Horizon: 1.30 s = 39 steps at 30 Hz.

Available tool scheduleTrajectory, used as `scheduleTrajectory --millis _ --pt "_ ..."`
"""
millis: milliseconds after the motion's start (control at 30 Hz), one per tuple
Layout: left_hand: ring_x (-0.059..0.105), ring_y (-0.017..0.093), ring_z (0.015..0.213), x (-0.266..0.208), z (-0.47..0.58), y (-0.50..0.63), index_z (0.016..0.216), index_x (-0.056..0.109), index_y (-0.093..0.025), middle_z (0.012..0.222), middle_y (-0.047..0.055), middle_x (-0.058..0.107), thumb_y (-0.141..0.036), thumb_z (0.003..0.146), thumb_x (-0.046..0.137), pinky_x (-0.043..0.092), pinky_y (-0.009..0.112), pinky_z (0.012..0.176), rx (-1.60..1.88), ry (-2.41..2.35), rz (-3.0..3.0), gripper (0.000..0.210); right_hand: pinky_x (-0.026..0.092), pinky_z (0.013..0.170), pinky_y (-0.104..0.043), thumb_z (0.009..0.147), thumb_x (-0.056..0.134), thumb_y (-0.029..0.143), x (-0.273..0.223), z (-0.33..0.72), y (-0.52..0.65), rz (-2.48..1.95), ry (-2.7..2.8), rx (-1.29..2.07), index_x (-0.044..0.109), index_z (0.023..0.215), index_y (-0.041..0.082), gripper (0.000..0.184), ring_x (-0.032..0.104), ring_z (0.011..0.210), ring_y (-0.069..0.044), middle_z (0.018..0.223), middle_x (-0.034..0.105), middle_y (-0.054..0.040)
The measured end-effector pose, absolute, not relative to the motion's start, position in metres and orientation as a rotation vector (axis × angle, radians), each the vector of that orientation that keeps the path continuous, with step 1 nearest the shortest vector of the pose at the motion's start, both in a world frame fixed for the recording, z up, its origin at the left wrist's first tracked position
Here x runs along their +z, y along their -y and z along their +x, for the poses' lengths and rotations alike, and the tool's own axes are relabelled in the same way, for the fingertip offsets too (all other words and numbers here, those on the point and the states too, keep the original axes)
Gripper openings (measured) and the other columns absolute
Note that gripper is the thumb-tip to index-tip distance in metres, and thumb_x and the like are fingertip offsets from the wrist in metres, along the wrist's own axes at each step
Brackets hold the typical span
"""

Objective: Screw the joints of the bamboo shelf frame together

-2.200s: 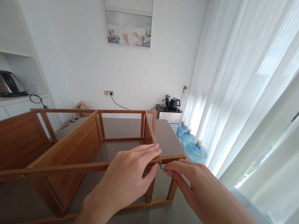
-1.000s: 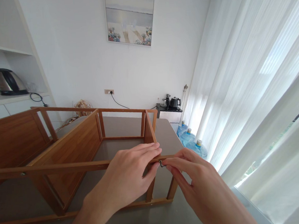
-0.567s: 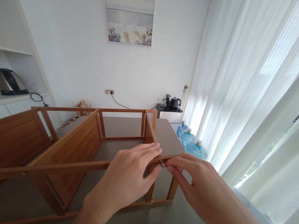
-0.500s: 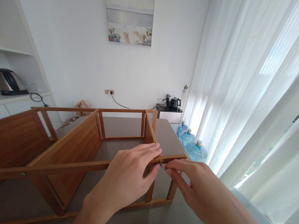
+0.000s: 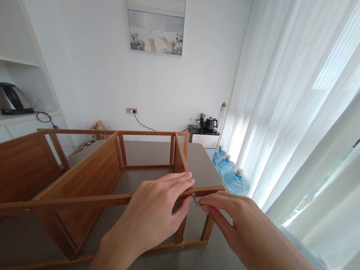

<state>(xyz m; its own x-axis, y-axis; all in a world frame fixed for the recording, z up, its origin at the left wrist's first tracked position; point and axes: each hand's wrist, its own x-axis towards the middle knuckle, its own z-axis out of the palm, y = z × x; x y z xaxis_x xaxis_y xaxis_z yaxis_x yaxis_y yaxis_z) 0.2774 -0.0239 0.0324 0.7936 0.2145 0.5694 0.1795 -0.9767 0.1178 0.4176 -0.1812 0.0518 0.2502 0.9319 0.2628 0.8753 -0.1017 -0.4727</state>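
Note:
A brown wooden shelf unit [image 5: 85,201] lies on its side, its slatted shelves standing upright between the rails. My left hand [image 5: 155,210] grips the near rail close to its right end, fingers laid over the top and thumb below. Between thumb and fingertips, my right hand [image 5: 241,220] pinches a small bent metal hex key [image 5: 196,200]. The key's other end meets the front face of that rail, just beside my left thumb; the screw there is too small to make out. Farther left on the same rail, a metal fastener [image 5: 28,209] shows.
The shelf lies on a grey-brown table [image 5: 203,160]. Beyond its right edge stand blue water bottles [image 5: 236,180] and a small stand with a black kettle [image 5: 210,124]. White curtains [image 5: 276,80] hang at right. A steel kettle [image 5: 11,98] sits in a cabinet at left.
My right hand has shifted slightly right and down, and the hex key has turned a little in its fingers. My left hand and the shelf unit have stayed in place.

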Motion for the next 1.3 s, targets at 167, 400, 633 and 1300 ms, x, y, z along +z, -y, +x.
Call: scheduleTrajectory --millis 167,400,633,1300 --pt "0.061 0.015 0.127 0.032 0.277 0.023 0.133 0.063 -0.030 0.142 -0.010 0.061 -0.031 0.098 0.051 0.052 0.032 0.109 0.939 -0.324 2.920 0.037 0.048 0.078 -0.029 0.103 0.043 0.020 0.049 0.419 0.181 -2.018 1.601 0.107 0.070 0.105 0.030 0.029 0.064 0.087 -0.015 0.099 0.065 -0.0004" --pt "0.061 0.014 0.127 0.031 0.277 0.025 0.132 0.064 -0.031 0.141 -0.010 0.061 -0.031 0.097 0.051 0.052 0.031 0.109 0.929 -0.331 2.918 0.037 0.048 0.074 -0.029 0.102 0.043 0.020 0.048 0.417 0.178 -2.058 1.614 0.082 0.070 0.096 0.028 0.028 0.061 0.082 -0.015 0.091 0.060 -0.0008" --pt "0.060 0.016 0.129 0.035 0.276 0.026 0.135 0.062 -0.031 0.143 -0.010 0.060 -0.039 0.096 0.055 0.053 0.032 0.109 0.907 -0.334 2.922 0.041 0.049 0.076 -0.031 0.102 0.043 0.019 0.049 0.414 0.179 -2.057 1.598 0.067 0.067 0.090 0.026 0.028 0.062 0.084 -0.016 0.093 0.060 -0.0016" --pt "0.058 0.017 0.131 0.039 0.274 0.028 0.135 0.062 -0.028 0.144 -0.007 0.059 -0.045 0.101 0.046 0.053 0.034 0.108 0.849 -0.304 2.925 0.041 0.050 0.073 -0.034 0.099 0.043 0.013 0.048 0.407 0.173 -2.006 1.640 -0.173 0.061 0.087 0.022 0.024 0.057 0.086 -0.019 0.093 0.056 -0.0051"
